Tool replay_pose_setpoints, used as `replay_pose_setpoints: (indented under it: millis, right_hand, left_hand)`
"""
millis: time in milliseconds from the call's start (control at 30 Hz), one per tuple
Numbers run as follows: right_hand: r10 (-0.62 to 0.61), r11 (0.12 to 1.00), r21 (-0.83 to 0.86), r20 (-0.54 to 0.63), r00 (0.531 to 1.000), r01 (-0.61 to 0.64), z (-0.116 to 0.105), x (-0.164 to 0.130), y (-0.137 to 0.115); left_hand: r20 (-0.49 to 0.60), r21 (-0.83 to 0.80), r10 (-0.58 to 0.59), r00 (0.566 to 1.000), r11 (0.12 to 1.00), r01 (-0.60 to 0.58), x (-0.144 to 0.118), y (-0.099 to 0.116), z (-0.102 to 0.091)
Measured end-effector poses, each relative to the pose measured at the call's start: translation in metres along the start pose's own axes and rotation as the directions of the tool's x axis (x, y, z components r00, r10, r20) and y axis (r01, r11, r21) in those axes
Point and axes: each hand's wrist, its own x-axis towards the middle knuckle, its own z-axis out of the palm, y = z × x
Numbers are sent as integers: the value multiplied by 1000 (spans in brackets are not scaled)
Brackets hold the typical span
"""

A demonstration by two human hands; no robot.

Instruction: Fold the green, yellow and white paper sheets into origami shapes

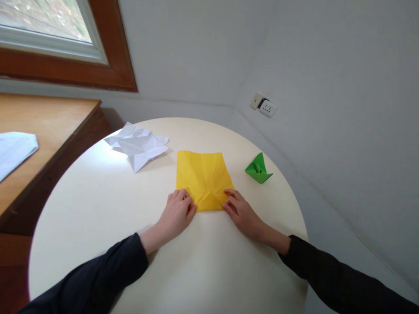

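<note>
A creased yellow paper sheet [203, 174] lies near the middle of the round white desk [203, 266]; the person's left hand [178, 210] and right hand [242, 213] pinch its near corners, probably to steady it.

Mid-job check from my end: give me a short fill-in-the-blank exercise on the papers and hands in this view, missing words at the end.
1. The left hand and right hand both touch a sheet of paper whose colour is ____.
2. As the person sees it, the folded green paper lies to the ____ of that sheet.
3. The creased paper toward the far left of the table has the colour ____.

Missing words: yellow; right; white.
</note>
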Motion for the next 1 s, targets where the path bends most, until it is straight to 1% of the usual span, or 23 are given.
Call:
replay_pose_setpoints:
  millis: [100,167,267,500,733,1000]
  right_hand:
    - [-52,998,-44,-72,996,49,2,-3,1]
    - [-62,996,-69,-92,994,56,3,-4,1]
    - [-57,995,-82,-64,996,52,4,-4,2]
    - [-54,998,-45,12,998,54,-1,0,-4]
    - [-25,995,-97,23,999,27,2,5,-6]
    - [-44,985,-167,44,998,51,5,7,-5]
  left_hand:
    - [6,-14,3,1000,1000,-2,-1,0,-1]
    - [8,-25,10,1000,1000,-9,-1,1,-1]
    - [13,-30,18,1000,999,-17,-2,3,-3]
    - [-1,-35,53,999,998,-53,-3,4,-3]
    - [11,-29,40,999,999,-39,-1,3,1]
    - [40,16,7,999,1000,-8,2,4,1]
